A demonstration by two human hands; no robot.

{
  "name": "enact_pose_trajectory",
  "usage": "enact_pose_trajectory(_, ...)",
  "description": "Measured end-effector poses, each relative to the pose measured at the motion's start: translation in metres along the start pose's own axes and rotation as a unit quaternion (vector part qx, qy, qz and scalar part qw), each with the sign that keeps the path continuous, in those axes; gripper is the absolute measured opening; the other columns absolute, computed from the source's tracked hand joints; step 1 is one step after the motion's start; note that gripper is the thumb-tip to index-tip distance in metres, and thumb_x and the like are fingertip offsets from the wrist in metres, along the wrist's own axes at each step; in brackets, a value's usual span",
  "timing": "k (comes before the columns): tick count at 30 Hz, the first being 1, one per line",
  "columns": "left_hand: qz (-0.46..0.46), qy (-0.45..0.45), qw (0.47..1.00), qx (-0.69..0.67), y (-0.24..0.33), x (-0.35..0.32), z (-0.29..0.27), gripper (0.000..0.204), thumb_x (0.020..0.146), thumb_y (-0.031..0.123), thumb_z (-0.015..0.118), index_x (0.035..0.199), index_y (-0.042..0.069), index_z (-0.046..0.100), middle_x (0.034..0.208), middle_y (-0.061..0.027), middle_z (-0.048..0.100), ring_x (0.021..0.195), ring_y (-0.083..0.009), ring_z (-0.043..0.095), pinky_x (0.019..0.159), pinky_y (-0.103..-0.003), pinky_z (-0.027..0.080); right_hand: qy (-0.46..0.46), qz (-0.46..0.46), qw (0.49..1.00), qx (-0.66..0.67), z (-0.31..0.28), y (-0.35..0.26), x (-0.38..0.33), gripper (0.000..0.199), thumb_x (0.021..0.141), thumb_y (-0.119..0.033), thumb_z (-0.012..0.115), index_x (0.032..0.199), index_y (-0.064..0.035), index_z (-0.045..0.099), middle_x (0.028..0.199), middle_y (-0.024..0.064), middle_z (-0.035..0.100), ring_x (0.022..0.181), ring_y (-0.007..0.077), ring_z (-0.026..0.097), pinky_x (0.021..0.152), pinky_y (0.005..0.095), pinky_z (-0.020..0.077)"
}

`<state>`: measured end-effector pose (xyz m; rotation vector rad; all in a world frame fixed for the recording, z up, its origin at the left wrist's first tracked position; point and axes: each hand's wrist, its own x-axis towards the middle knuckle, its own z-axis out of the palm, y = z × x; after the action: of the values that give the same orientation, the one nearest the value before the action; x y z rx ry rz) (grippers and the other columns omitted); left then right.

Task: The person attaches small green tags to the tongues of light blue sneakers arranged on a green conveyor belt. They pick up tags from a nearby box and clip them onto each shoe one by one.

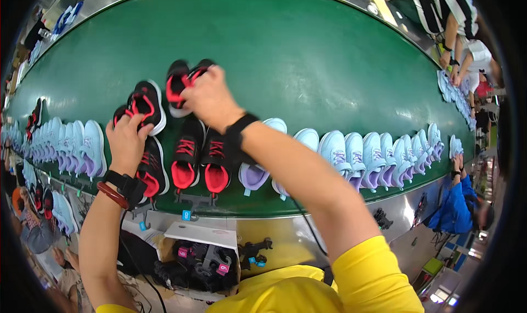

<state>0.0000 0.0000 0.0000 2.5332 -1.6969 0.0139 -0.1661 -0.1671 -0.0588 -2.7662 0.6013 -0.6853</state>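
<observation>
My left hand (127,140) grips a pair of black and red shoes (144,103) at the near part of the green conveyor belt (307,55). My right hand (208,99) holds a second pair of black and red shoes (181,80), lifted a little farther out over the belt. Just below my hands, more black and red shoes (200,162) stand side by side at the belt's near edge, toes toward me. Both wrists wear black bands; the left also has a red one.
Rows of light blue and lilac shoes line the near edge, one row to the left (71,148) and one to the right (379,156). An open box of black shoe lasts (203,261) sits under the belt. Other people work at right (461,203) and far right (455,22).
</observation>
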Motion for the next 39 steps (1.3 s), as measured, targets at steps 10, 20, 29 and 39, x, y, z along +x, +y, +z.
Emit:
enact_pose_trajectory(10,0.210,-0.034,0.976,-0.044,0.178,-0.005,0.031,0.018,0.082,0.033,0.064,0.090,0.017,0.066,0.088,-0.0053,0.063,0.085,-0.0256,0.061,0.085,-0.051,0.039,-0.118,0.084,0.978,-0.152,-0.133,0.072,-0.163,0.028,0.079,-0.028,0.070,0.104,-0.0174,0.066,0.089,0.0043,0.066,0.091,0.0247,0.060,0.100,0.0484,0.0337)
enact_pose_trajectory(20,0.194,-0.131,0.964,-0.130,0.162,0.005,0.019,0.038,0.081,0.024,0.063,0.115,0.011,0.055,0.102,-0.0174,0.065,0.099,-0.0349,0.062,0.084,-0.049,0.047,-0.226,0.029,0.966,0.123,-0.187,-0.079,-0.238,0.021,0.066,-0.005,0.065,0.086,-0.0100,0.063,0.087,0.0053,0.061,0.086,0.0245,0.056,0.081,0.0387,0.0372)
enact_pose_trajectory(29,0.242,-0.036,0.945,-0.215,0.094,-0.016,0.034,0.062,0.072,-0.013,0.050,0.131,0.007,0.045,0.123,-0.0157,0.053,0.117,-0.0347,0.049,0.102,-0.038,0.038,-0.274,0.346,0.897,-0.017,-0.271,-0.045,-0.396,0.035,0.068,-0.007,0.076,0.100,-0.0071,0.061,0.098,0.0083,0.060,0.094,0.0275,0.055,0.081,0.0396,0.0393)
enact_pose_trajectory(39,0.230,0.013,0.936,-0.267,0.102,-0.018,0.021,0.035,0.073,-0.008,0.058,0.106,0.002,0.059,0.104,-0.0158,0.058,0.105,-0.0352,0.054,0.092,-0.040,0.045,-0.303,0.325,0.896,0.022,-0.264,-0.033,-0.444,0.029,0.063,-0.008,0.076,0.089,-0.0034,0.063,0.083,0.0118,0.059,0.083,0.0347,0.056,0.073,0.0433,0.0458)
